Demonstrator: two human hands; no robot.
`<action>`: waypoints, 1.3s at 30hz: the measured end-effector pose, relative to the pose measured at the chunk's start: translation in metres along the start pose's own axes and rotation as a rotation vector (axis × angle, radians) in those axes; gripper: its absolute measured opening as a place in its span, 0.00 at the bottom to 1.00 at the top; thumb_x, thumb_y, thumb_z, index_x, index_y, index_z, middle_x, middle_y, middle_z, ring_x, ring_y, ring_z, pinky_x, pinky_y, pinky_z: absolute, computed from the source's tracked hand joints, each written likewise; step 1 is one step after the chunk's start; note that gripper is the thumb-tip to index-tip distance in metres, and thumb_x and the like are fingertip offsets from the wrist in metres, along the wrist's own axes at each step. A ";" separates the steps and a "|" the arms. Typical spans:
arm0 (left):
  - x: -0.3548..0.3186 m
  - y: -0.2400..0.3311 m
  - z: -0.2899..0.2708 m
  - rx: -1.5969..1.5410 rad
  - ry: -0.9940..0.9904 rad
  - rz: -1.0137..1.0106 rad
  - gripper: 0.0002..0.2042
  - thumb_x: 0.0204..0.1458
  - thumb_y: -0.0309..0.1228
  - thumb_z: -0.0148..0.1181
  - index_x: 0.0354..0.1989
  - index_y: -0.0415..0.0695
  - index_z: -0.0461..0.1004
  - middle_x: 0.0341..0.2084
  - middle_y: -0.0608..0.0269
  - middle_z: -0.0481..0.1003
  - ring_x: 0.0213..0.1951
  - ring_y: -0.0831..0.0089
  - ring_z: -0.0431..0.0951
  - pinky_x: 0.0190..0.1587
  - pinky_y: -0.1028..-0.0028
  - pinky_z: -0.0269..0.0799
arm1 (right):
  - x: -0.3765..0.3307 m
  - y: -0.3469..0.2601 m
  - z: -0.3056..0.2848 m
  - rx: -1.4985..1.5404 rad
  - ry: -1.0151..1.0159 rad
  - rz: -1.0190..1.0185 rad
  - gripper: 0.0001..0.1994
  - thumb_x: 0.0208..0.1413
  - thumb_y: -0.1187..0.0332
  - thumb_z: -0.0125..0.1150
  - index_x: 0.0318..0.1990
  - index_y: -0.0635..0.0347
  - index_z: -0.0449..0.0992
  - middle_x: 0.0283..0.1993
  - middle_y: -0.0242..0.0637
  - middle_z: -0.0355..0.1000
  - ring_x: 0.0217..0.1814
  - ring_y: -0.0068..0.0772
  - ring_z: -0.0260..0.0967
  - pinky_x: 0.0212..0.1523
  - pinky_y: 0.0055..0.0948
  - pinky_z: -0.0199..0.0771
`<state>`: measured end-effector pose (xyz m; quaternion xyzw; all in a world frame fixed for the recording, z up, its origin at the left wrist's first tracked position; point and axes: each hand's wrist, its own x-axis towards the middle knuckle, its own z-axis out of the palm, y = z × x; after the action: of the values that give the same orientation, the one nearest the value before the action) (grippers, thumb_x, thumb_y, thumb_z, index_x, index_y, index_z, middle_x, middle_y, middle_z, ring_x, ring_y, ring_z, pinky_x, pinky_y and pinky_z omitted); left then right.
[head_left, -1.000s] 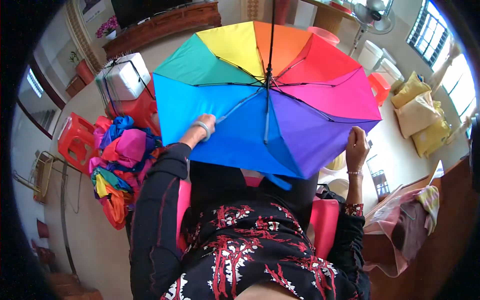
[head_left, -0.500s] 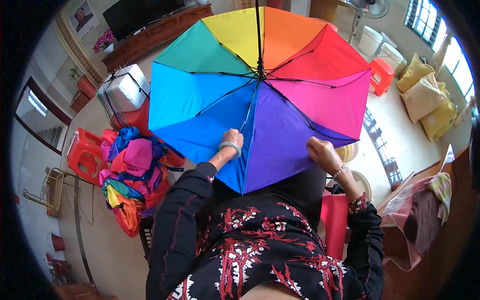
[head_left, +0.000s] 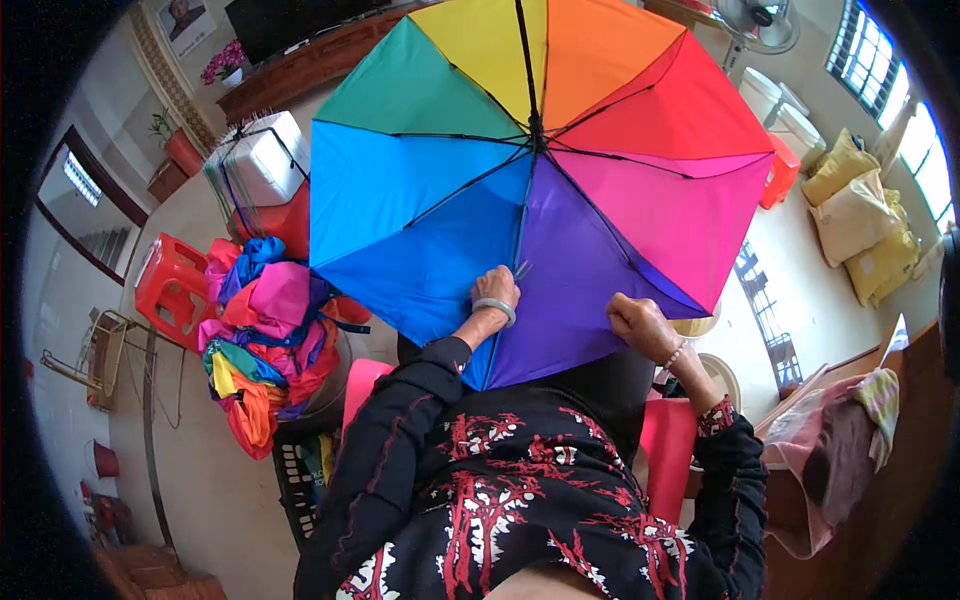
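Observation:
An opened umbrella (head_left: 440, 210) with rainbow-coloured panels spreads before me, its inside with black ribs and dark shaft (head_left: 526, 60) facing me. My left hand (head_left: 497, 292), a pale bangle on its wrist, is closed at the seam between the blue and purple panels. A short greyish piece pokes out beside its fingers; whether it is a rib or a tool I cannot tell. On the purple panel (head_left: 560, 320), near its right-hand rib, my right hand (head_left: 642, 327) is closed on the umbrella. Its fingertips are partly hidden.
On the left, a heap of folded colourful fabric (head_left: 275, 330) lies beside a red plastic stool (head_left: 170, 290). Behind it stands a tied white box (head_left: 262, 155). Yellowish sacks (head_left: 860, 220), white buckets (head_left: 797, 135) and a fan (head_left: 757, 25) are at the right. A pink cloth (head_left: 825, 440) hangs nearby.
The umbrella has shifted right in view and tilted slightly. My left hand has moved a little right and down with it. The right hand is slightly lower, still at the purple panel.

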<state>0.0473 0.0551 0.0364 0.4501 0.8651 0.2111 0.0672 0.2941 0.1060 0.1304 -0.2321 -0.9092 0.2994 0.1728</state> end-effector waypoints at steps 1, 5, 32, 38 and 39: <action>-0.001 -0.001 0.001 0.027 0.031 0.019 0.09 0.37 0.32 0.55 0.23 0.39 0.70 0.25 0.47 0.72 0.31 0.51 0.73 0.33 0.60 0.69 | 0.000 0.001 0.001 -0.011 0.016 -0.023 0.02 0.44 0.76 0.48 0.27 0.65 0.63 0.18 0.50 0.64 0.23 0.50 0.65 0.22 0.37 0.63; 0.007 -0.003 -0.002 -0.032 -0.034 -0.047 0.09 0.37 0.32 0.55 0.23 0.38 0.70 0.26 0.46 0.72 0.32 0.52 0.73 0.33 0.60 0.69 | -0.002 -0.002 0.004 -0.018 0.023 -0.074 0.02 0.44 0.76 0.49 0.26 0.65 0.64 0.19 0.49 0.64 0.21 0.46 0.65 0.22 0.33 0.63; 0.011 -0.035 0.012 -0.125 -0.135 -0.131 0.07 0.37 0.29 0.52 0.20 0.38 0.72 0.26 0.46 0.72 0.31 0.53 0.74 0.33 0.64 0.70 | 0.073 -0.064 -0.108 0.197 0.737 -0.095 0.10 0.50 0.68 0.48 0.36 0.63 0.71 0.30 0.36 0.69 0.22 0.22 0.64 0.17 0.21 0.65; 0.032 -0.042 0.040 -0.604 -0.367 -0.407 0.07 0.39 0.29 0.52 0.18 0.39 0.72 0.18 0.53 0.74 0.24 0.62 0.76 0.26 0.68 0.70 | 0.132 -0.053 -0.058 0.941 0.660 0.035 0.06 0.47 0.70 0.48 0.30 0.62 0.69 0.19 0.32 0.63 0.13 0.23 0.58 0.13 0.20 0.62; 0.030 -0.029 0.035 -0.586 -0.382 -0.387 0.07 0.39 0.29 0.52 0.18 0.39 0.72 0.18 0.53 0.74 0.24 0.62 0.76 0.26 0.68 0.70 | 0.159 0.045 -0.020 0.329 0.678 0.066 0.09 0.49 0.67 0.51 0.34 0.61 0.73 0.23 0.34 0.69 0.16 0.22 0.63 0.15 0.20 0.64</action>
<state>0.0192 0.0753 -0.0050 0.2717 0.8089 0.3448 0.3911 0.1854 0.2312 0.1455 -0.3162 -0.7322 0.3529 0.4893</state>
